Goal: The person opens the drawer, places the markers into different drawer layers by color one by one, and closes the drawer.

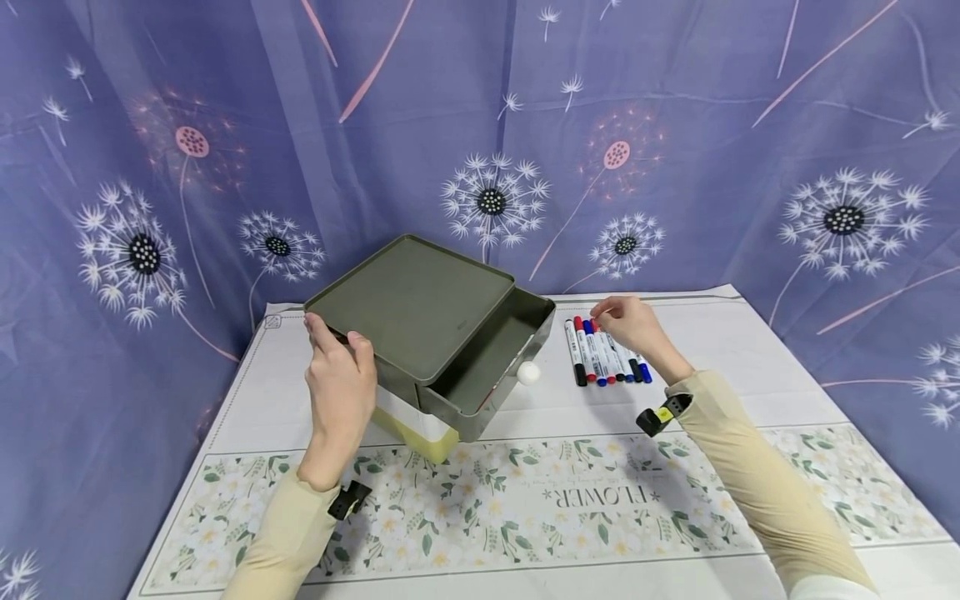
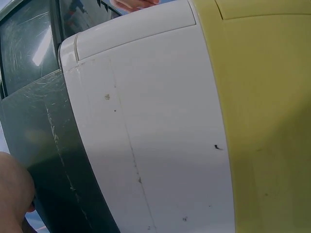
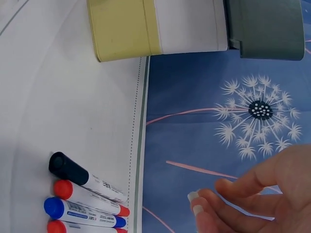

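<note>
A stacked drawer box (image 1: 408, 308) has a dark green top tier, a white middle and a yellow bottom. Its top drawer (image 1: 480, 350) is pulled out toward the right, with a white knob (image 1: 528, 372) on the front. My left hand (image 1: 337, 379) rests against the box's left side, its fingertips at the top edge; the white panel (image 2: 150, 116) fills much of the left wrist view. Over the far ends of a row of markers (image 1: 600, 354) hovers my right hand (image 1: 633, 323). Its fingers bend loosely with nothing between them in the right wrist view.
Several markers with black, red and blue caps lie side by side to the right of the box. A white cloth with a floral band (image 1: 480, 500) covers the table. Purple dandelion curtains (image 1: 390, 150) hang close behind and at both sides.
</note>
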Available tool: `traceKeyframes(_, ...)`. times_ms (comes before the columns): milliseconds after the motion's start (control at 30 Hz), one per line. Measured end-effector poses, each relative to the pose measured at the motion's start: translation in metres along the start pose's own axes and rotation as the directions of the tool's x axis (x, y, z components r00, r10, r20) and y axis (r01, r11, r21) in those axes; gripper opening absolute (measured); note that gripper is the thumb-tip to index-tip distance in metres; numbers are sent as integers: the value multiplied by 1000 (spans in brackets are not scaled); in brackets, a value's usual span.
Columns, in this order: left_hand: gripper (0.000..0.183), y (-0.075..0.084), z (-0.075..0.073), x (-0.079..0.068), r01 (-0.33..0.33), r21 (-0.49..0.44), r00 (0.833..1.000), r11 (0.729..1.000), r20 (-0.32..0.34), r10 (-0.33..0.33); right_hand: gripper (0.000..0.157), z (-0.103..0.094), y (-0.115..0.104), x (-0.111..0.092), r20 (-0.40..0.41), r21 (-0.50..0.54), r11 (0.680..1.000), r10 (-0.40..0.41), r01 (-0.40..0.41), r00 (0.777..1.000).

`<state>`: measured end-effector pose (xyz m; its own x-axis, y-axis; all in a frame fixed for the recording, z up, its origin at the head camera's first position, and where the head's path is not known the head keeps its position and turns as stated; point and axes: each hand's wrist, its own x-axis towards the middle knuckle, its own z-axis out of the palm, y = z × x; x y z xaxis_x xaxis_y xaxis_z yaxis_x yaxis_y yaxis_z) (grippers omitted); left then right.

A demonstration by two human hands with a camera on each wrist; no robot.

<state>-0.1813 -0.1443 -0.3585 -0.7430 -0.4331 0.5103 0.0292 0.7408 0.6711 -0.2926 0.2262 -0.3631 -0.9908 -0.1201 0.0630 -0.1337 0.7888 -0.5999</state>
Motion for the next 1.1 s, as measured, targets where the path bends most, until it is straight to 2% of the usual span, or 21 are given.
traceKeyframes(467,63,-2,1,1,4,-2,1000,1000,10,-4,25,3,8,4,53,-22,999,32,-31,998)
traceKeyframes(767,63,0,1,1,9,5,1000,1000,9,-9,30,26,25,4,198,-103,994,40,-20,979)
traceKeyframes(1100,64,0,0,0,4,7,1000,1000,13,-4,30,50,32,8,174,-174,985,26,5,984)
